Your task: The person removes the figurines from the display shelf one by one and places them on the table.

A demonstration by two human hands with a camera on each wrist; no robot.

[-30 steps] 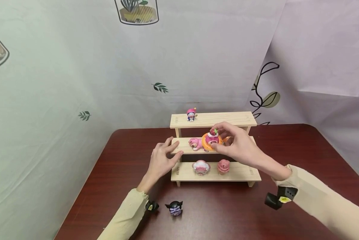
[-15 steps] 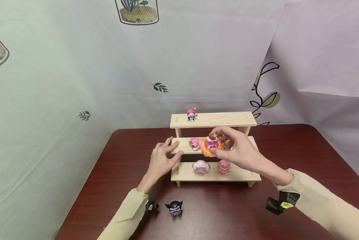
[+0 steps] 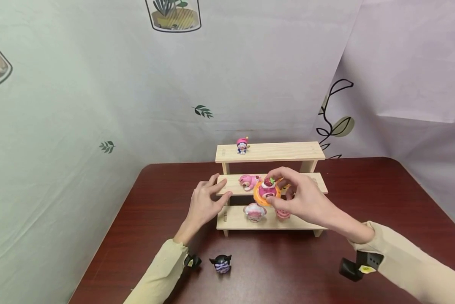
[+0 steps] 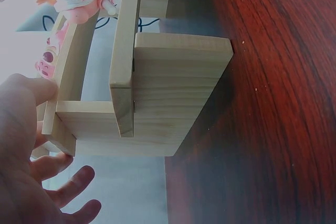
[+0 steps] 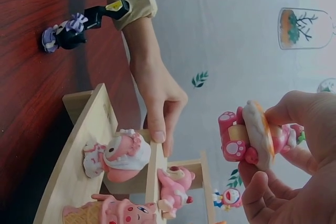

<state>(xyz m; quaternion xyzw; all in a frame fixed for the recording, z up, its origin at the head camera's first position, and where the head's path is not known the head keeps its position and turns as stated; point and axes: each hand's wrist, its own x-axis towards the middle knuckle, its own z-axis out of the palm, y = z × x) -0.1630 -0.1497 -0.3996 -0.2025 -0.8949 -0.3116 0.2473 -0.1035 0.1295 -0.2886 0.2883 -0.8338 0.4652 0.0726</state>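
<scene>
The right hand (image 3: pixel 303 195) pinches the ring toy (image 3: pixel 266 195) between thumb and fingers, in the air just in front of the middle tier of the shelf (image 3: pixel 284 150), while the left hand (image 3: pixel 204 204) grips that tier's left end with thumb and fingertips. On the shelf, the bear (image 3: pixel 248 182) lies on the middle tier's left part, the blue toy (image 3: pixel 242 146) is on the top tier's left, and the hooded toy (image 3: pixel 255 213) and partly hidden cone toy (image 3: pixel 282 214) are on the bottom tier. In front of the shelf, toward its left end, the black toy (image 3: pixel 222 264) is on the table (image 3: pixel 273 261).
</scene>
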